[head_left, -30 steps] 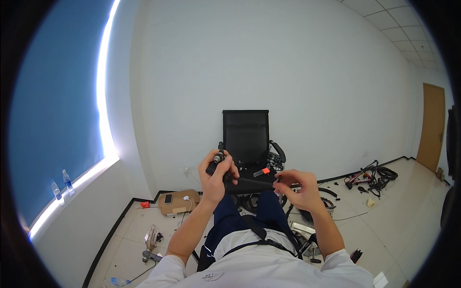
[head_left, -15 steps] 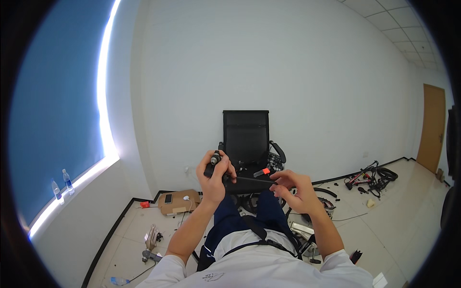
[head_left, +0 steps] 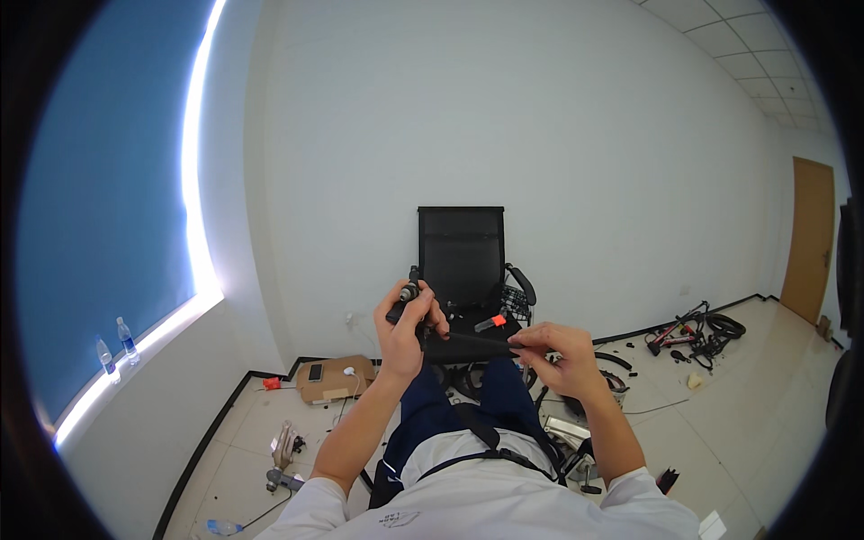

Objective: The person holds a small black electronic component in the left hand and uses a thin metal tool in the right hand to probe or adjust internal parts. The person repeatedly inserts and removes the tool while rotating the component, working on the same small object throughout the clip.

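Note:
My left hand is closed round a black part with a silvery round tip; its exact kind I cannot make out. From beneath those fingers a thin dark cable-like strand runs to the right, smeared by motion. The thumb and fingertips of my right hand pinch its far end. Both hands are held up above my lap, before a black office chair. On its seat lies a small clear item with a bright red end, apart from the hands.
A black wire basket sits at the chair's right side. Left on the floor are a cardboard piece with a phone and a grey metal tool. Bicycle parts lie at right. Two bottles stand on the sill.
My right fingers have closed more tightly on the strand's end, and the strand has blurred. The black part in my left hand has tilted slightly.

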`<state>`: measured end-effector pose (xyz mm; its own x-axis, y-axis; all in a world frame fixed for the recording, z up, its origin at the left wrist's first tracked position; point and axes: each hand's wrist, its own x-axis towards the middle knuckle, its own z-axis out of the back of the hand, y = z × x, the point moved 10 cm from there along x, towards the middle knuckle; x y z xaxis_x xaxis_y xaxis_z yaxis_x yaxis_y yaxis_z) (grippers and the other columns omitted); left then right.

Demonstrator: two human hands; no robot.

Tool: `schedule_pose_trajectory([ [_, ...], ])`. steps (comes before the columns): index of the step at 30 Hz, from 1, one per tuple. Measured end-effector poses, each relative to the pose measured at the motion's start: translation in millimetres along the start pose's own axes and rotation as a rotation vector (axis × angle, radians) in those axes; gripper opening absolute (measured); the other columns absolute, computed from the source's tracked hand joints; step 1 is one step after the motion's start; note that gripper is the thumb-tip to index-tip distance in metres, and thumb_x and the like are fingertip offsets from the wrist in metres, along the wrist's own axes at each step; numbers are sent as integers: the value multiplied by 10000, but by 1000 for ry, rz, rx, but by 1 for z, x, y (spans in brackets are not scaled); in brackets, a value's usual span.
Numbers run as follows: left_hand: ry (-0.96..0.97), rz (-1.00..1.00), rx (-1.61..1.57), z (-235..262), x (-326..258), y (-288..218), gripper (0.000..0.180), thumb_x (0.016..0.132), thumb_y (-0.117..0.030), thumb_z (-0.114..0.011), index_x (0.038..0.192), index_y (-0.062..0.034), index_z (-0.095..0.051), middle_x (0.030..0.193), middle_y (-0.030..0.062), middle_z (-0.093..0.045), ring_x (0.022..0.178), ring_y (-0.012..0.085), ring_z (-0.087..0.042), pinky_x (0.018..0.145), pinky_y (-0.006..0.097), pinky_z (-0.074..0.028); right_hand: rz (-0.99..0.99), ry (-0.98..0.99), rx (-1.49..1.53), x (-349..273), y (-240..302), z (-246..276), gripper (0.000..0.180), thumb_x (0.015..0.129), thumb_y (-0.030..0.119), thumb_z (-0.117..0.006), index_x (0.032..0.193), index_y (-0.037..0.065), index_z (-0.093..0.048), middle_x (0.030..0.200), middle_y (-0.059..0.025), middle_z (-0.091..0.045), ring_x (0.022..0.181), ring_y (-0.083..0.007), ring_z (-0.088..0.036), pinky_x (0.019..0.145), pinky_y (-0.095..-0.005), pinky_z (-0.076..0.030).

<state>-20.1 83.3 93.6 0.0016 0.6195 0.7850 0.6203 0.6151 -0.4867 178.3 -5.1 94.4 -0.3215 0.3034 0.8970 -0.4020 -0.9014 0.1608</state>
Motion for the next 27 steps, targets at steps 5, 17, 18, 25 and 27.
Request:
schedule_pose_trajectory([
  [5, -3, -10, 8, 0, 0, -3, 96, 929, -89, -551, 938, 7, -559, 640, 73, -532, 544, 166, -562, 526, 300, -478, -30, 35, 9, 1, 0, -5, 168, 784, -17, -719, 947, 14, -691, 822, -82, -700, 627, -129, -655, 547, -227, -500],
  [17, 15, -14, 91, -6, -3, -2, 114, 931, -112, -562, 934, 1, -551, 639, 67, -526, 554, 161, -561, 513, 299, -476, -224, 84, 160, -2, -7, -16, 298, 917, 38, -561, 1213, 17, -586, 724, -88, -704, 616, -127, -672, 587, -240, -519],
  [18, 15, -14, 106, -6, -4, -3, 133, 932, -131, -561, 934, 2, -551, 635, 69, -514, 554, 172, -560, 511, 310, -472, -291, 103, 216, -4, -12, -18, 315, 930, 53, -557, 1244, 26, -570, 712, -89, -699, 628, -125, -675, 605, -246, -527],
  [25, 12, -49, 160, -6, -3, -7, 159, 930, -160, -556, 938, -2, -551, 632, 69, -505, 549, 183, -566, 493, 315, -473, -425, 209, 373, -9, -24, -30, 293, 917, 84, -590, 1204, 22, -600, 692, -79, -692, 629, -114, -670, 623, -242, -513],
  [27, 0, -24, 140, -7, -1, -4, 157, 930, -158, -552, 937, -2, -551, 633, 71, -506, 548, 185, -567, 491, 315, -473, -235, 182, 216, -4, -12, -23, 300, 896, 97, -622, 1188, 29, -614, 685, -70, -690, 618, -112, -666, 625, -244, -507],
])
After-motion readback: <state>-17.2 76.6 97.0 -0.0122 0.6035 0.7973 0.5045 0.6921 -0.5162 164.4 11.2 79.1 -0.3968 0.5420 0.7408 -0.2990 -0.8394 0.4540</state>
